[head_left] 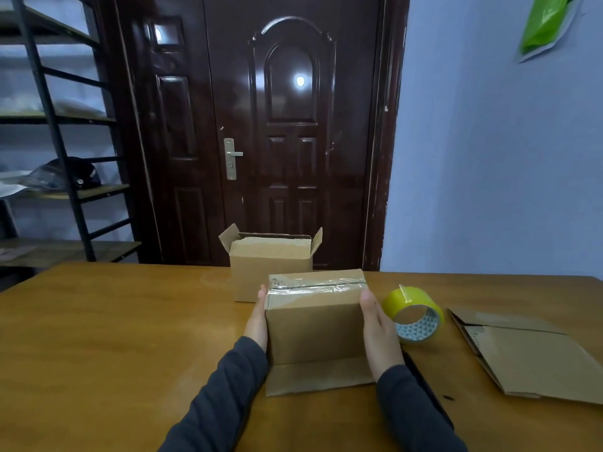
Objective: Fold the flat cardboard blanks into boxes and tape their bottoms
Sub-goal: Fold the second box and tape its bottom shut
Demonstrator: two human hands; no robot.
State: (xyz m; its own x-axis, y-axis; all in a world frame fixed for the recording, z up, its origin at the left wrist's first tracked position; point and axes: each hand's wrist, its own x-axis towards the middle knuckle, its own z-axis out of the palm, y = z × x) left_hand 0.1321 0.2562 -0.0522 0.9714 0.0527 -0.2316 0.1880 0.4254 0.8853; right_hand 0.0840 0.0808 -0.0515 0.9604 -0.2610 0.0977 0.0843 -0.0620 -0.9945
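The left hand's fingers lie straight and flat against the left side of a cardboard box. The right hand's fingers press the opposite side the same way. Neither set curls round an edge, so the box is held between two flat palms. The left hand and right hand come out of dark sleeves that run up from the bottom edge of the frame.

The box stands on the table just below the middle of the frame. Its closed end faces up, and a strip of clear tape runs along the seam there, wrinkled at the left. At the near bottom edge one flap lies spread on the table.

Directly behind, touching or nearly so, stands a second box with its top flaps raised. Just right of the right hand a yellow tape roll rests on its side. Further right, near the frame edge, flat cardboard blanks lie stacked.

Beyond the table a dark glossy door fills the centre, a metal shelf rack stands at the left, and a green bag hangs on the wall at upper right.
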